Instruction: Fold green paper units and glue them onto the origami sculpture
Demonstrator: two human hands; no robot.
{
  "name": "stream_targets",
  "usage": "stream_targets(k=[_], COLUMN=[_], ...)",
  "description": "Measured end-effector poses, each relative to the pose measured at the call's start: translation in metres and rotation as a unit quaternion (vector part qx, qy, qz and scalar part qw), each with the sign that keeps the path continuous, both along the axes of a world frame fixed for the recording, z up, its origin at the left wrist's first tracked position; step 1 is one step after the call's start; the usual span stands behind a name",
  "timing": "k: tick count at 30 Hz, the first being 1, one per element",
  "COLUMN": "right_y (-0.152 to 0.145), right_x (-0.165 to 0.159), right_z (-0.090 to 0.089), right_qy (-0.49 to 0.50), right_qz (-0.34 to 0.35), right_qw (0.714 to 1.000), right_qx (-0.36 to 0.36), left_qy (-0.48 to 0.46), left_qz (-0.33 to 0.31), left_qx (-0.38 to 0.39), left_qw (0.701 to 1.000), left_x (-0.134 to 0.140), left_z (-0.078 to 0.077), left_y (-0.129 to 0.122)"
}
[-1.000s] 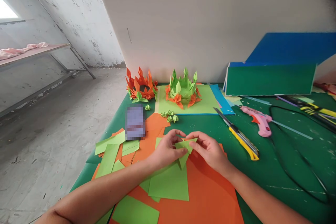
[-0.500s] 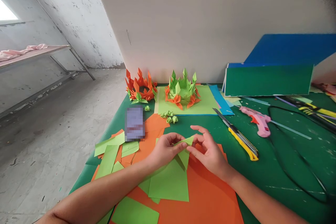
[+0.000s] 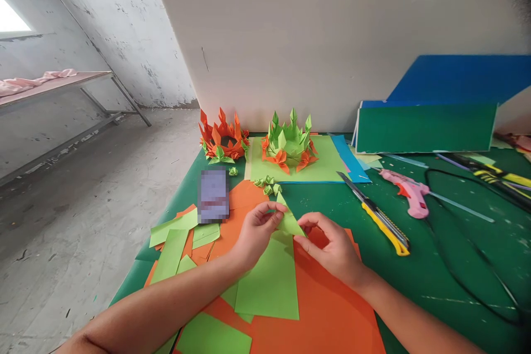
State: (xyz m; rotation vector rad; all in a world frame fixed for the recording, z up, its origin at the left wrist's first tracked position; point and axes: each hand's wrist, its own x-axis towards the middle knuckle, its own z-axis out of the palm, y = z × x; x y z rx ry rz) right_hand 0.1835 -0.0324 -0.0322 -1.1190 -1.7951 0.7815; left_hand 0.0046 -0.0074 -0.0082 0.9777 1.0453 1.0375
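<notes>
A person's left hand (image 3: 257,232) and right hand (image 3: 332,246) meet over a table, both pinching one small folded triangle of light green paper (image 3: 288,220) between fingertips, its point tilted up and away. Beneath the hands lie a light green paper square (image 3: 269,282) and a large orange paper sheet (image 3: 327,310) on the dark green table cover (image 3: 435,271). Just right of the hands lies a yellow utility knife (image 3: 379,217), then a pink glue gun (image 3: 409,192). Farther back stand an orange folded paper crown (image 3: 222,138) and a green folded paper crown (image 3: 289,141).
</notes>
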Motion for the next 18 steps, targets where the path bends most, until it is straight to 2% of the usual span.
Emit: stream_targets(k=[4,7,12,18], right_y=[0.0011,0.0016,0.0020,0.0017], right_x=[0.0007,0.0013,0.0033,0.0039], right_z=[0.0000,0.0005,0.0028,0.0040], right_qy=[-0.025,-0.034,-0.050,-0.056], right_qz=[-0.043,-0.049,-0.048,-0.050], right_qw=[0.998,0.996,0.990,0.986], right_qx=[0.040,0.067,0.126,0.150], left_qy=[-0.068,-0.095,-0.080,-0.038], left_qz=[0.001,0.003,-0.005,-0.008], left_qx=[-0.048,-0.076,-0.079,-0.047], left_qw=[0.997,0.993,0.994,0.998], left_x=[0.0002,0.0001,-0.0006,0.0000], left_z=[0.0002,-0.0001,0.0019,0.0038], left_y=[-0.0004,-0.0004,-0.0014,-0.0015])
